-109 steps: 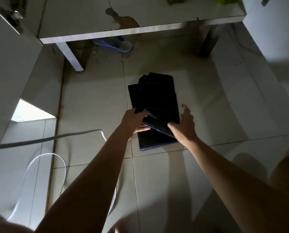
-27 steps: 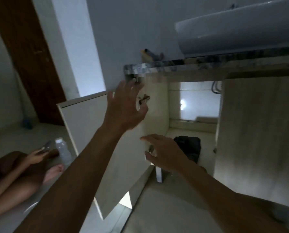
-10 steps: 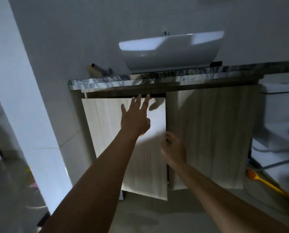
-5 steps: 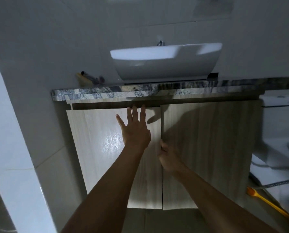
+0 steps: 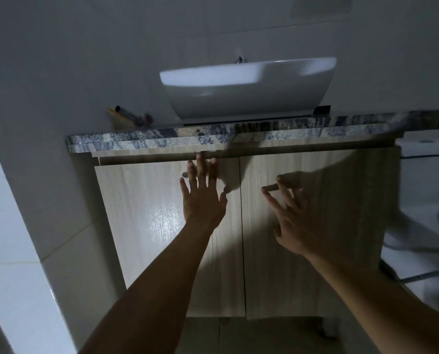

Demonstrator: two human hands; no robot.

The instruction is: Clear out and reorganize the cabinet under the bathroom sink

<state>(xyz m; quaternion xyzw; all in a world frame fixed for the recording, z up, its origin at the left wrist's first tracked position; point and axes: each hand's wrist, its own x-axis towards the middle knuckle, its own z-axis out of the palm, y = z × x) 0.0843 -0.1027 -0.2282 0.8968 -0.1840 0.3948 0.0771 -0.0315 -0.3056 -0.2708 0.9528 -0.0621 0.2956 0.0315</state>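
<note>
Marbled countertop, white basin sitting on it, blurred small items lying beside basin

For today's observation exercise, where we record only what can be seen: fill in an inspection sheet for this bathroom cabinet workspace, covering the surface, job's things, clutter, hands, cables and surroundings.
Surface: marbled countertop carrying a white basin.
Job's things: left cabinet door and right cabinet door both shut; contents hidden.
Clutter: a few tube-like items on the counter left of the basin; too dim to identify.
Hands: left hand flat on the left door, fingers straight; right hand open, fingers spread at the right door, contact unclear.
Cables: one grey hose low at the right.
Surroundings: tiled walls, toilet at right, floor below.
</note>
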